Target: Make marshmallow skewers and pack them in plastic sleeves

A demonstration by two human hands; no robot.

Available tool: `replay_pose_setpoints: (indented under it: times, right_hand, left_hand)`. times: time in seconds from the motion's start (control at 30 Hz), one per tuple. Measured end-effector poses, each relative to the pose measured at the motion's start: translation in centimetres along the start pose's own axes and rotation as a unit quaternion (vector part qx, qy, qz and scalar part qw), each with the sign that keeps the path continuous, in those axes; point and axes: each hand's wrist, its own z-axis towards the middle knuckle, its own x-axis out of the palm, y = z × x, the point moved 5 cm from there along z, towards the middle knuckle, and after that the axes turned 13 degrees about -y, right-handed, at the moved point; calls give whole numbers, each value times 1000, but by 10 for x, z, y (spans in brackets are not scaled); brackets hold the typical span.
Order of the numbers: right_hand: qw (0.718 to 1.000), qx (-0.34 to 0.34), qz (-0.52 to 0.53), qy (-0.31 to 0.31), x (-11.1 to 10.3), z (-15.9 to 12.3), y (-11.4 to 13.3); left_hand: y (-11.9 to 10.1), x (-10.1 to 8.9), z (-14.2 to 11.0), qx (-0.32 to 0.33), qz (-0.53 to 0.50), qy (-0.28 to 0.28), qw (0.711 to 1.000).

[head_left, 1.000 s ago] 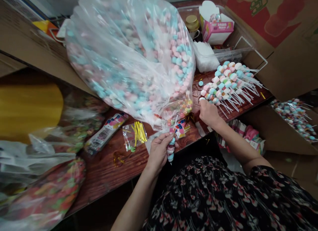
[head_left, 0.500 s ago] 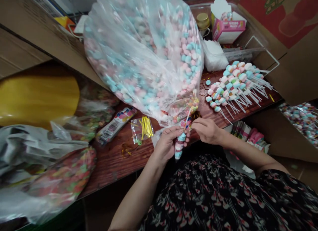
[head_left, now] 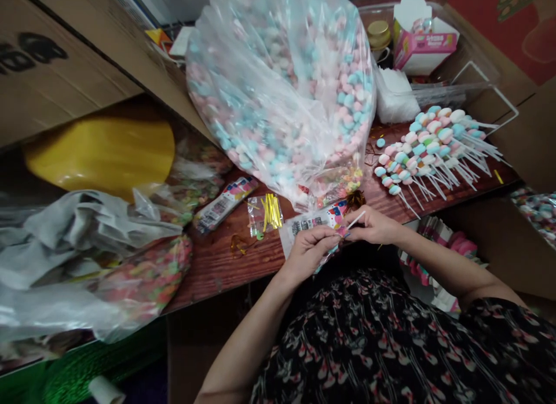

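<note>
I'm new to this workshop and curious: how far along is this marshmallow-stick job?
Partway, it seems. Done: a heap of threaded marshmallow skewers lies on the wooden table, unwrapped, with more in a cardboard box. In hand: the left hand and right hand work one skewer at a printed wrapper. Left: the big plastic bag of loose marshmallows looks very full, and a packet of gold twist ties waits nearby.
</note>
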Motion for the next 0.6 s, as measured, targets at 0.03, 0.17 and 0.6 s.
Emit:
replay_pose_setpoints:
  times: [0.03,0.17,0.6]
  right_hand:
    - [1000,16,25,1,2,-1,-5]
    - [998,38,49,-23,5,-8,-19]
    - [796,-413,-329,-295,25,-41,34]
  left_hand:
    - [1,0,0,6,2,1,1000]
    - [2,1,-1,13,18,1,1000]
    - [25,7,10,-51,-69,-63,994]
